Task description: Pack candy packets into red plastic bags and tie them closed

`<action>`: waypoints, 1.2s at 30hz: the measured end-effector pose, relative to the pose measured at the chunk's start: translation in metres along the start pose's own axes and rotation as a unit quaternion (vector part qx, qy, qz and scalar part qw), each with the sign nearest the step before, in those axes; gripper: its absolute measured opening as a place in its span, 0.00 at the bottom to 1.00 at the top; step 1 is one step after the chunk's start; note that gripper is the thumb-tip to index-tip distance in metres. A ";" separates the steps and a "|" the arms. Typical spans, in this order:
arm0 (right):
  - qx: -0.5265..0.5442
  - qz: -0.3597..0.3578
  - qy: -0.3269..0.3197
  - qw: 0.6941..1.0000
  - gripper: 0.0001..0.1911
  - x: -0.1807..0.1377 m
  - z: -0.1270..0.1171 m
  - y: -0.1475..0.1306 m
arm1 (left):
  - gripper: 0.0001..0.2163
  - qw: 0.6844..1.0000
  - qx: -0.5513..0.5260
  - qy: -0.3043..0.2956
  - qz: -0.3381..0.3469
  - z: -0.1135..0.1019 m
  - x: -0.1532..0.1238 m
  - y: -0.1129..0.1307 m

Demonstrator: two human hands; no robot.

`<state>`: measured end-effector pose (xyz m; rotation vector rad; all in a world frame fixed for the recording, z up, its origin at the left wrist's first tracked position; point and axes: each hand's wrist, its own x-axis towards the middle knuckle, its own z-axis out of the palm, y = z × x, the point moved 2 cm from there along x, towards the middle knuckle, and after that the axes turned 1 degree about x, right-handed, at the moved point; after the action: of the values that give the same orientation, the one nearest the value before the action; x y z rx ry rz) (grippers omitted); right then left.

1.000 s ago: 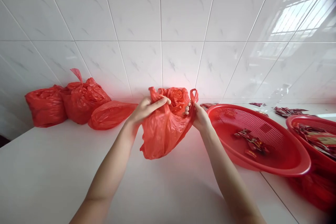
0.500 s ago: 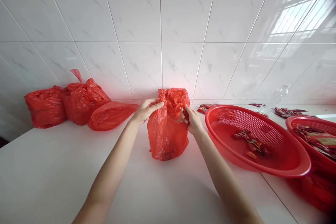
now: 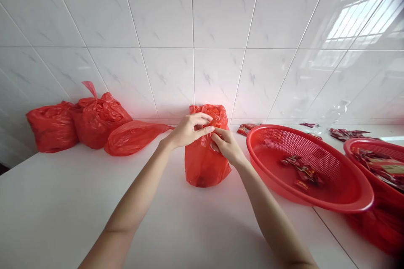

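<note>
In the middle of the table stands a red plastic bag (image 3: 206, 168), its top gathered between my two hands. My left hand (image 3: 188, 129) pinches the bag's top from the left, thumb and fingers pointing right. From the right, my right hand (image 3: 225, 145) grips the gathered plastic just below, its fingertips almost meeting the left ones. Behind them, more crumpled red plastic (image 3: 221, 111) rises against the wall. The bag's contents are hidden, apart from a dark patch low inside.
Filled red bags (image 3: 101, 119) and a loose, flatter red bag (image 3: 129, 138) lie at left. At right, a red plastic basket (image 3: 268, 168) holds several small wrapped packets (image 3: 304, 170). Beyond it are another red basket (image 3: 350, 145), scattered packets (image 3: 345, 134) and a clear bottle (image 3: 339, 111).
My hands have come together over the bag, the left moving right and the right moving slightly left. The bag's spread top is now drawn in between them.
</note>
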<state>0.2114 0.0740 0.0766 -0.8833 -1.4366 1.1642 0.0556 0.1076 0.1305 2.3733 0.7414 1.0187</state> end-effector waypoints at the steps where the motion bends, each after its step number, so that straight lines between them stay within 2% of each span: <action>1: -0.005 0.001 -0.012 1.000 0.15 -0.001 -0.001 -0.002 | 0.16 1.000 0.012 -0.004 -0.003 0.000 0.001 0.000; 3: -0.024 -0.006 -0.034 0.999 0.14 -0.004 -0.004 -0.006 | 0.18 0.999 0.028 -0.002 -0.019 0.001 0.002 -0.003; 6: -0.096 -0.033 -0.063 0.993 0.09 -0.006 -0.011 -0.010 | 0.13 0.996 0.026 0.044 -0.080 0.002 0.000 -0.010; 9: -0.207 -0.072 -0.022 0.975 0.11 -0.006 -0.016 -0.011 | 0.18 0.987 0.012 0.071 -0.145 0.005 -0.005 -0.017; 12: -0.277 -0.116 0.040 0.953 0.09 -0.005 -0.018 -0.009 | 0.15 0.988 -0.018 0.035 -0.150 0.009 -0.009 -0.020; 16: -0.279 -0.159 0.055 0.945 0.12 -0.003 -0.016 -0.007 | 0.23 0.972 -0.116 -0.016 -0.204 0.016 -0.014 -0.024; 19: -0.262 -0.166 0.008 0.951 0.14 -0.002 -0.015 -0.006 | 0.25 0.931 -0.254 -0.059 -0.254 0.024 -0.018 -0.028; 22: -0.249 -0.159 -0.031 0.955 0.13 -0.002 -0.015 -0.005 | 0.24 0.878 -0.378 -0.114 -0.272 0.032 -0.022 -0.029; 24: -0.268 -0.164 -0.027 0.949 0.12 -0.002 -0.017 -0.005 | 0.22 0.848 -0.432 -0.102 -0.288 0.035 -0.024 -0.031; 28: -0.325 -0.188 -0.009 0.927 0.15 -0.004 -0.019 -0.007 | 0.15 0.786 -0.533 -0.033 -0.311 0.041 -0.026 -0.036; 31: -0.328 -0.222 -0.005 0.918 0.13 -0.005 -0.017 -0.007 | 0.15 0.756 -0.575 -0.028 -0.313 0.044 -0.027 -0.037; 33: -0.326 -0.249 -0.005 0.912 0.10 -0.005 -0.016 -0.006 | 0.16 0.757 -0.574 -0.025 -0.310 0.043 -0.027 -0.038; 36: -0.314 -0.282 -0.003 0.907 0.09 -0.005 -0.016 -0.006 | 0.14 0.802 -0.517 0.005 -0.299 0.037 -0.028 -0.042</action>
<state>0.2281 0.0706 0.0810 -0.7924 -1.9452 0.2590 0.0551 0.1147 0.0680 1.0803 0.6225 0.8176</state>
